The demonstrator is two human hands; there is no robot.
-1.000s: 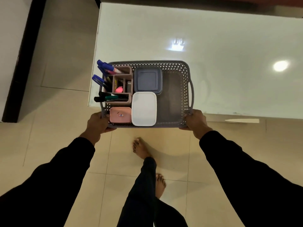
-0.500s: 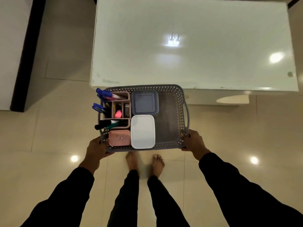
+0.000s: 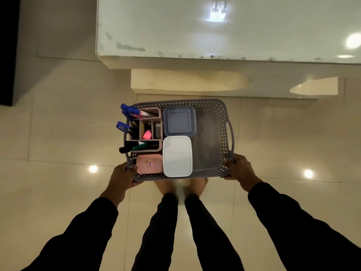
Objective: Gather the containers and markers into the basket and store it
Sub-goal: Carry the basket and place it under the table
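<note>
My legs [image 3: 172,231] in dark trousers stand straight below me, and my bare feet [image 3: 166,187] are mostly hidden under the basket. My left hand [image 3: 122,178] grips the near left corner of the basket [image 3: 211,133], thumb curled over the rim and fingers tucked beneath. My right hand [image 3: 239,168] grips the near right corner the same way, fingers wrapped round the edge. The grey perforated basket hangs between my hands above the floor [image 3: 58,133], level as far as I can tell, reaching away from me toward the table [image 3: 195,30]. Inside it, nearest my left hand, a pink box [image 3: 149,164] sits in the near left corner, just beside my thumb. Touching its right side is a white box [image 3: 177,156] with its lid on. Beyond the pink box stands a pink organiser [image 3: 148,130], with black and green markers [image 3: 134,146] poking left over the rim and blue markers [image 3: 130,112] farther back. Behind the white box lies a grey box [image 3: 179,121], also lidded. The right part of the basket holds nothing that I can make out in this dim light. Beyond the basket's far rim stands the white table, well apart from it, with its base [image 3: 185,81] showing under the edge.
</note>
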